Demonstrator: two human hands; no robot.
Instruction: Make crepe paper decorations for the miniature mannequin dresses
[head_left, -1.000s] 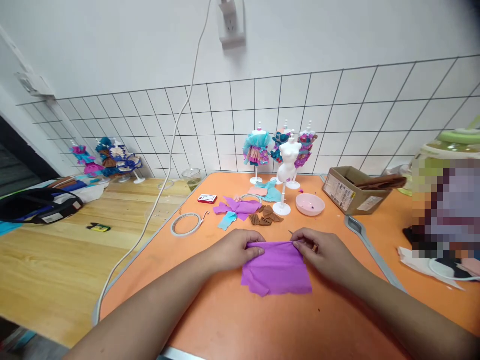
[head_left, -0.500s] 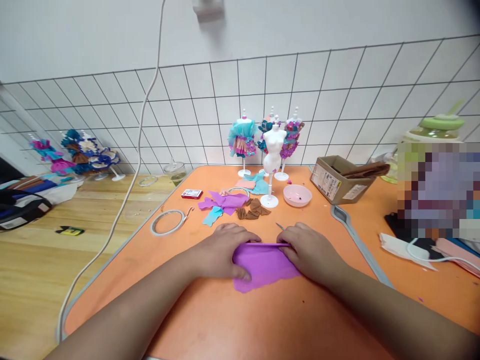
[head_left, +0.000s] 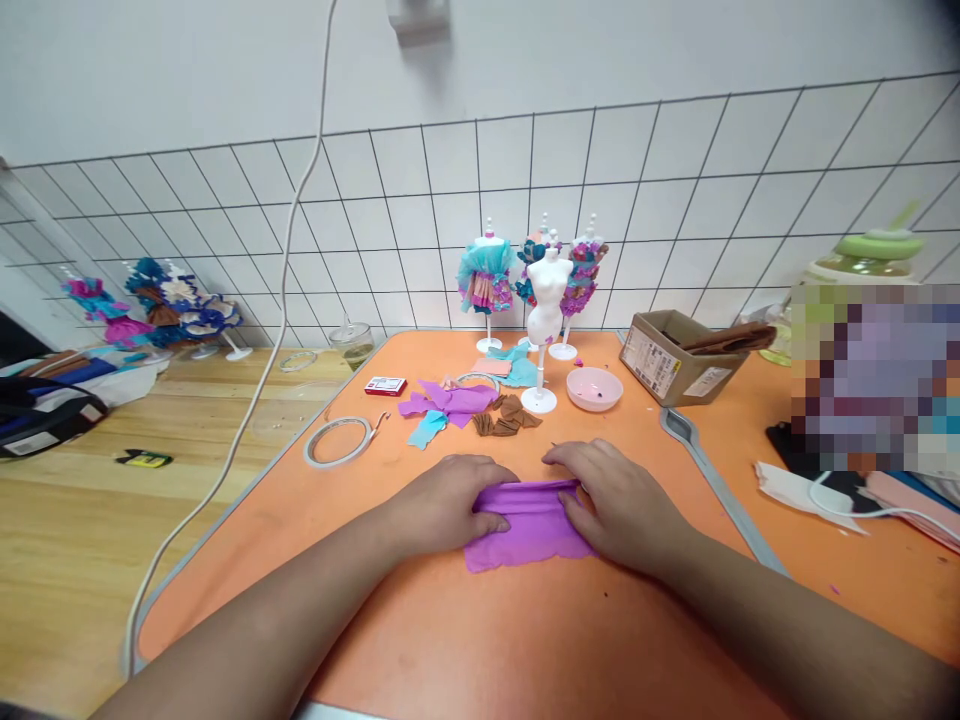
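Note:
A sheet of purple crepe paper (head_left: 525, 540) lies on the orange table, its far edge folded into narrow ridges. My left hand (head_left: 454, 505) pinches the left end of that folded edge, thumb on the near side and fingers behind it. At the opposite end, my right hand (head_left: 619, 500) holds the paper between thumb and fingers, with its index finger stretched forward. Beyond the hands stands a bare white mini mannequin (head_left: 548, 300) on a round base. Brown pleated paper pieces (head_left: 508, 416) and purple paper scraps (head_left: 454, 402) lie to its left.
A pink bowl (head_left: 594, 389) and a cardboard box (head_left: 667, 360) stand at the back right. Dressed mannequins (head_left: 487, 275) line the tiled wall. On the left are a tape roll (head_left: 337, 442), a small red-and-white box (head_left: 386, 386) and a hanging white cable (head_left: 283, 290).
The far edge of the purple paper has gone from a thin upright fold to wider, flatter ridges. My left thumb has moved up toward the fold; my right fingers have stretched forward.

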